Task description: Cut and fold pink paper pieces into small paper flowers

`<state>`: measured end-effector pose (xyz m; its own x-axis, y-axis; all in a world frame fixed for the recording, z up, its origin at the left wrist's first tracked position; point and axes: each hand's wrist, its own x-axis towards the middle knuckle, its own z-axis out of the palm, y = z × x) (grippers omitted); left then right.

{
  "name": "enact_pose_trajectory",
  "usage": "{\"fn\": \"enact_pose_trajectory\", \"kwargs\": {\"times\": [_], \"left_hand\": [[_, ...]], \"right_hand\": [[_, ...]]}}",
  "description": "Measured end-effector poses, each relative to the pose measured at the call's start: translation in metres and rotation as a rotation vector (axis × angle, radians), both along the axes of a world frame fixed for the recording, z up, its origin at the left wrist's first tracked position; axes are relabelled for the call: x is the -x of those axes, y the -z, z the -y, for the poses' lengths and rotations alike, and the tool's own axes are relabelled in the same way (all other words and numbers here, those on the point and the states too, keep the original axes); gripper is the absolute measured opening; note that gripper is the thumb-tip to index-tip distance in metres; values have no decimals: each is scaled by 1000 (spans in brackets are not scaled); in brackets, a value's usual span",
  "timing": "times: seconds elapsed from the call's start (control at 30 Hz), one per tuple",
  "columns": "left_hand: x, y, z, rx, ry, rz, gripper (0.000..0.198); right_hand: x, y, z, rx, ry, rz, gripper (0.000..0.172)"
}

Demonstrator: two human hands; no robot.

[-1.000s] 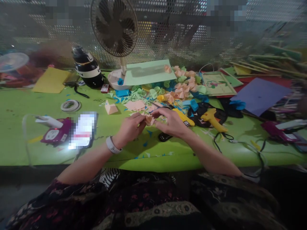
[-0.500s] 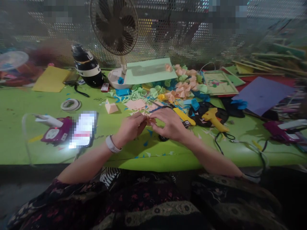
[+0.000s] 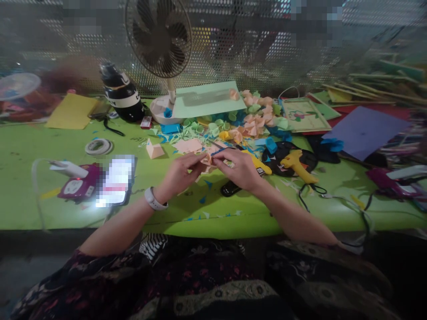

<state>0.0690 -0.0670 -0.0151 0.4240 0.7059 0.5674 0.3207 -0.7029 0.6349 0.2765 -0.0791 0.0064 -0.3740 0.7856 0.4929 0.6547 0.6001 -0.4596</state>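
A small peach-coloured piece of folded paper (image 3: pixel 208 159) is pinched between my two hands above the green table (image 3: pixel 160 186). My left hand (image 3: pixel 182 173), with a pale watch band at the wrist, grips it from the left, fingers closed. From the right, my right hand (image 3: pixel 238 169) holds its other side between thumb and fingertips. Just behind lie flat peach paper pieces (image 3: pixel 188 145) and paper scraps. A yellow cutter (image 3: pixel 263 165) lies partly behind my right hand, and a black object (image 3: pixel 230 188) shows below it. A folded peach paper (image 3: pixel 155 150) stands to the left.
A lit phone (image 3: pixel 116 180), a tape roll (image 3: pixel 98 146) and a purple power socket (image 3: pixel 80 184) lie left. Behind are a black bottle (image 3: pixel 123 95), a fan (image 3: pixel 160 40) and a heap of paper flowers (image 3: pixel 255 122). A yellow glue gun (image 3: pixel 298 164) with its cable lies right.
Both hands have shifted slightly; the right hand's fingers have moved up, and more of the peach paper shows between them. More of the black object below the right hand is visible.
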Motion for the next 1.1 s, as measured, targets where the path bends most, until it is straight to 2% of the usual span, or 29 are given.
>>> {"fn": "enact_pose_trajectory", "kwargs": {"times": [0.13,0.23,0.43,0.5,0.57,0.73,0.8,0.9,1.03,1.1], "left_hand": [[0,-6,2,285,66,118,34],[-1,-10,4,389,90,159,33],[1,-7,0,154,51,116,31],[1,-6,-1,168,53,115,30],[0,-5,-1,271,64,154,28],[-2,-5,-1,676,104,260,28],[-2,-5,-1,750,83,258,29],[0,-7,-4,767,23,291,28],[6,-10,-13,791,-75,294,27],[10,-9,-19,832,-107,255,26]], "right_hand": [[-1,-3,1,38,-25,-82,18],[-1,-5,2,38,-28,-105,17],[2,-6,3,142,8,-195,14],[2,-5,3,148,5,-203,14],[1,-4,2,143,8,-217,13],[2,0,-2,171,55,-258,13],[1,0,-3,187,47,-261,13],[-6,-7,-8,225,28,-268,15],[-35,-22,-21,259,110,-280,15],[-49,-24,-29,310,115,-169,11]]}}
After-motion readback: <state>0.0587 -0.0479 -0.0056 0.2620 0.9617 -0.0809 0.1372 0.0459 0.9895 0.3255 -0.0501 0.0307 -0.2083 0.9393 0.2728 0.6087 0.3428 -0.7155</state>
